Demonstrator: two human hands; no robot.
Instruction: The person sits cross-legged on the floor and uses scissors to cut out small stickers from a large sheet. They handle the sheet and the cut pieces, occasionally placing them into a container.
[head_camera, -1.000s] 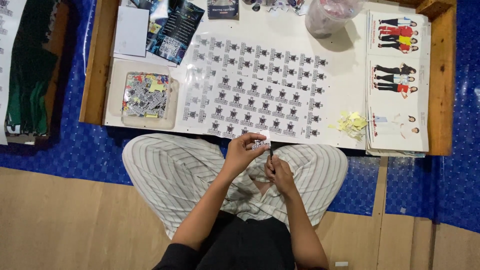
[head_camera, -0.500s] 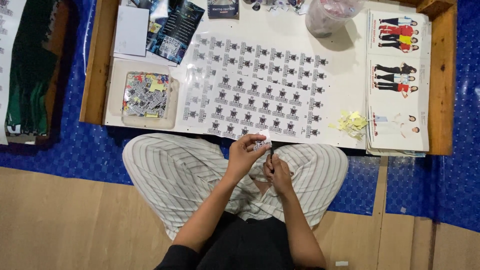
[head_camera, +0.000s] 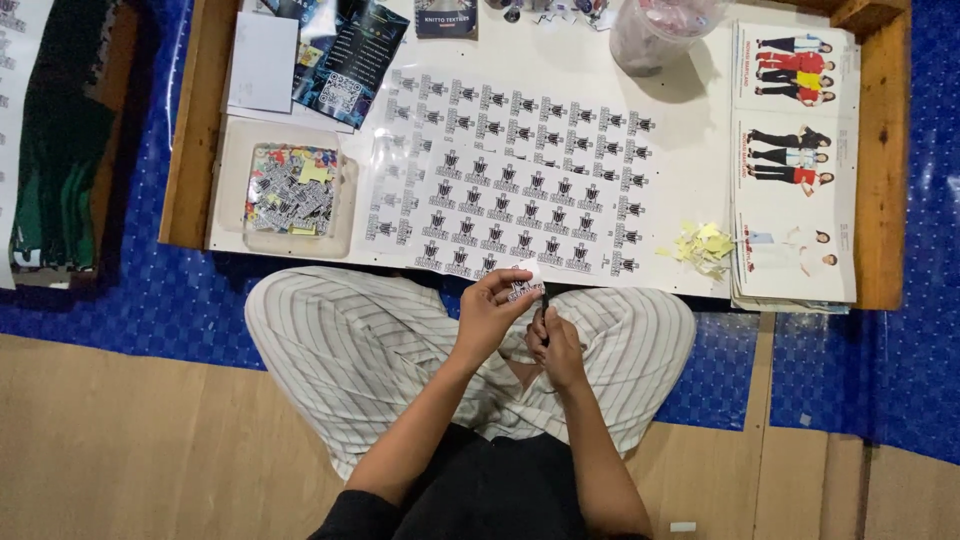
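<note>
We sit cross-legged w/ our striped-trouser lap right under the near edge of the low desk (head_camera: 690, 150), and both hands work just off that edge. Our left hand (head_camera: 487, 312) pinches a small printed sticker piece (head_camera: 524, 291) between thumb & fingertips, held up close to the desk edge so it faces us. Our right hand (head_camera: 556, 345) is curled shut around a thin dark tool (head_camera: 544, 305), prob. small scissors or a blade, can't tell which; its tip sits touching or just beside the piece.

On the desk, straight ahead of the hands, lies the big sheet of repeated black-and-white stickers (head_camera: 510, 175), near enough to pull the next piece from. To the left of the sheet sits a clear shallow tray (head_camera: 345, 190) holding a heap of cut stickers, w/in easy reach of the left hand. To the right of the sheet is a small pile of yellow paper scraps (head_camera: 702, 245), and beyond it a stack of printed pages w/ clothed figures (head_camera: 795, 160). Behind the sheet stands a clear plastic bag (head_camera: 655, 30).
</note>
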